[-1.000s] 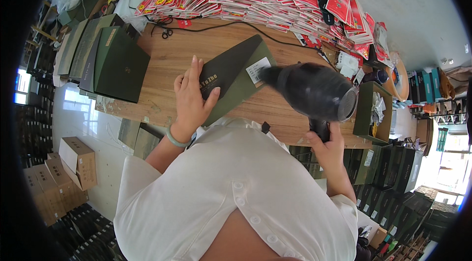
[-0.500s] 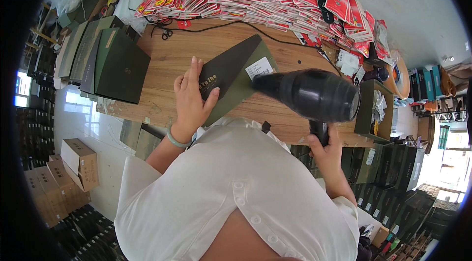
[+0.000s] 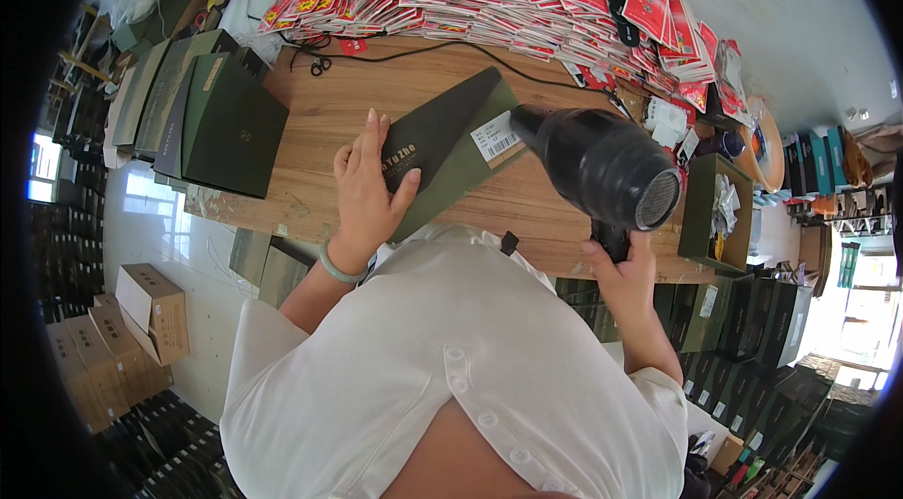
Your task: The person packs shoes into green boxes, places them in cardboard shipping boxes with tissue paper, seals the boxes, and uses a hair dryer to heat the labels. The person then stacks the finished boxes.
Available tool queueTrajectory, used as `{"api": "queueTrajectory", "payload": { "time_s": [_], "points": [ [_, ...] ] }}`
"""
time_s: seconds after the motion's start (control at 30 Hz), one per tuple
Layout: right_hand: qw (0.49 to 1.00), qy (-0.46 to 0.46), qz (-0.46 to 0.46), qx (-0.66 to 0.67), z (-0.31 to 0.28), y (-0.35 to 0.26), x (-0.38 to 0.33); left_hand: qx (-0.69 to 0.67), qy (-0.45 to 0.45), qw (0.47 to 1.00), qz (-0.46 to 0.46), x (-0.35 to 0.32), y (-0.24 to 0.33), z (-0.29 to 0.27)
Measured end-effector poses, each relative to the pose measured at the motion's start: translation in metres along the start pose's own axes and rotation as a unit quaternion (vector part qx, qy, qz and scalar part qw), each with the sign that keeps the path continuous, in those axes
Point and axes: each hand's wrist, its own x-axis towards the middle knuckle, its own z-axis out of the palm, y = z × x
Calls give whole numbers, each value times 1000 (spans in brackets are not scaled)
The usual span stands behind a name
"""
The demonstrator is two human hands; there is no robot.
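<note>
Head view, left to right. Stack of dark green boxes [image 3: 226, 118] sits at the table's left edge, clear of your work. Your left hand [image 3: 362, 189] is pressed flat on the near end of the dark green gift box [image 3: 451, 146], fingers spread, thumb hooked over the near long edge; palm pinning, not a closed grasp. The box lies diagonally mid-table on the wooden tabletop [image 3: 320, 104], white barcode label [image 3: 496, 137] on its right face.

Box reads as stiff card, light, probably film-wrapped, so likely slick; it'll skate if you ease off. Hold by flat pressure near the end or pinch across the long edges; keep off the label.

Your right hand [image 3: 625, 264] is wrapped fully round the grip of the black hair dryer [image 3: 602, 165], nozzle pointing at the labelled side, just beside it; can't tell if it touches. Dryer looks bulky, top-heavy: hold low on the handle and mind the black cord [image 3: 423, 49] trailing across the table.

Behind: rows of red packets [image 3: 489, 0]. Far right: open green tray [image 3: 701, 217] holding crumpled film.
</note>
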Motion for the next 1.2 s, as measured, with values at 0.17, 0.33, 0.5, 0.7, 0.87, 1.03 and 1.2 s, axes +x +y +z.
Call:
{"api": "queueTrajectory", "payload": {
  "time_s": [0.17, 0.33, 0.5, 0.7, 0.87, 1.03, 1.2],
  "points": [
    [993, 24, -94, -69, 3, 4, 6, 2, 2, 1000, 2, -1, 0, 1],
    [998, 20, -50, 16, 8, 4, 10, 1, 0, 1000, 3, 0, 2, 0],
    [999, -15, 6, 50, 3, -1, 8, -3, 0, 1000, 1, 0, 0, 0],
    [991, 1, 73, 110, -3, -5, 6, 4, 1, 1000, 1, 0, 0, 1],
    [965, 52, 185, 178, -9, 24, 16, 18, -32, 999, -12, 3, 1, -1],
    [935, 105, 254, 223, -15, 108, 61, 141, -110, 984, 24, 8, 7, -3],
    [869, 90, 374, 311, 11, 224, 84, 213, -182, 959, 40, 15, 17, -1]
  ]
}}
